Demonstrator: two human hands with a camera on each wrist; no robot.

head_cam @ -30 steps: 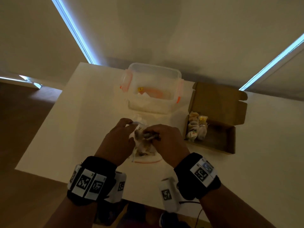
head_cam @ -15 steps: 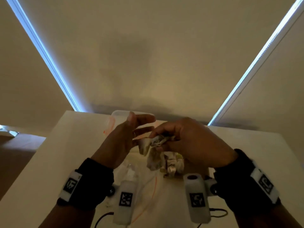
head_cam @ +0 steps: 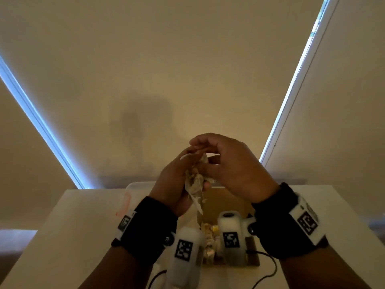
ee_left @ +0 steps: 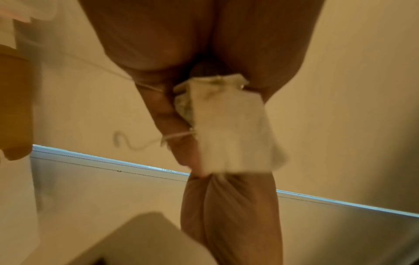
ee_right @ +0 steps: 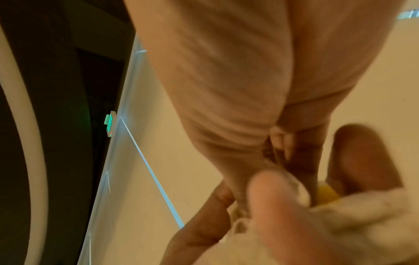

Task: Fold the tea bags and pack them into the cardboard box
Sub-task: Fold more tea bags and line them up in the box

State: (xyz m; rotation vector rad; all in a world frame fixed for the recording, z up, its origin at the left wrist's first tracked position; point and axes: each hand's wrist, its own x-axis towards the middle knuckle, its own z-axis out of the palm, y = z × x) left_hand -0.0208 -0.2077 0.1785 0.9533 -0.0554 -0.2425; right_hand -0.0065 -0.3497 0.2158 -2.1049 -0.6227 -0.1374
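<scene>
Both hands work a clump of tea bags in the air above the table.

The white table (head_cam: 68, 226) carries a cardboard box (head_cam: 227, 202) with a few folded bags (head_cam: 209, 236) inside and a clear plastic tub (head_cam: 135, 185), contents hidden. The left hand (head_cam: 170, 184) and right hand (head_cam: 233, 165) both pinch the tea bags (head_cam: 195, 182); these look light, soft and easily torn, so I'd grip the paper body, not the trailing string (ee_left: 136, 143).
</scene>
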